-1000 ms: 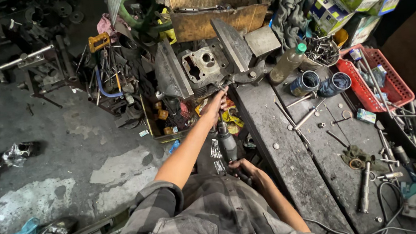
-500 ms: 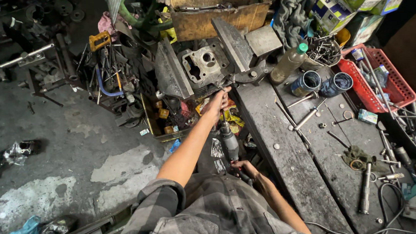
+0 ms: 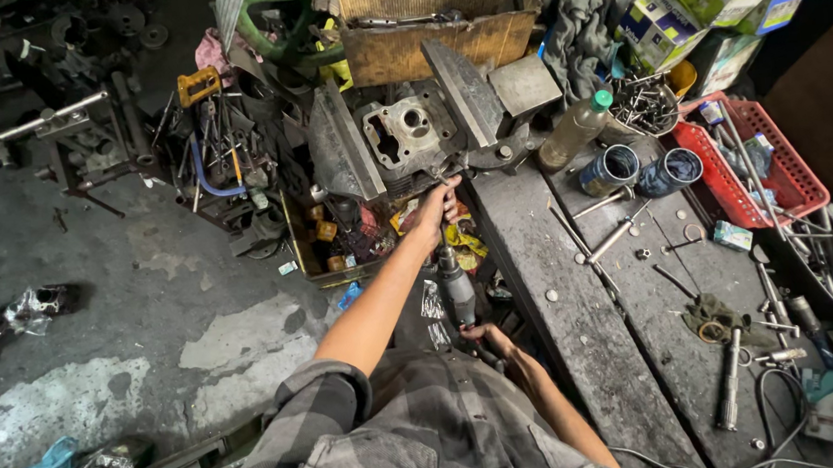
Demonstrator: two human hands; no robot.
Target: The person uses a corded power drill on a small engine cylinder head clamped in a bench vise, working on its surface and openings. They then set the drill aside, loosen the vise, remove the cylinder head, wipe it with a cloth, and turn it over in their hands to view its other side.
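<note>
A grey metal engine block (image 3: 407, 129) sits clamped between the two wide jaws of a bench vise (image 3: 464, 87). My left hand (image 3: 432, 213) reaches forward, just below the block, with its fingers closed around the front end of a grey cylindrical power tool (image 3: 457, 293). The tool's thin tip points up at the block's lower edge. My right hand (image 3: 491, 340) grips the tool's rear end close to my body, at the edge of the workbench (image 3: 557, 352).
The dark workbench carries two open tins (image 3: 620, 166), a bottle (image 3: 576, 130), loose bolts and rods, and a red basket (image 3: 783, 172) of parts. A cardboard box (image 3: 440, 46) stands behind the vise. Scrap metal and tools litter the stained floor (image 3: 140, 288) on the left.
</note>
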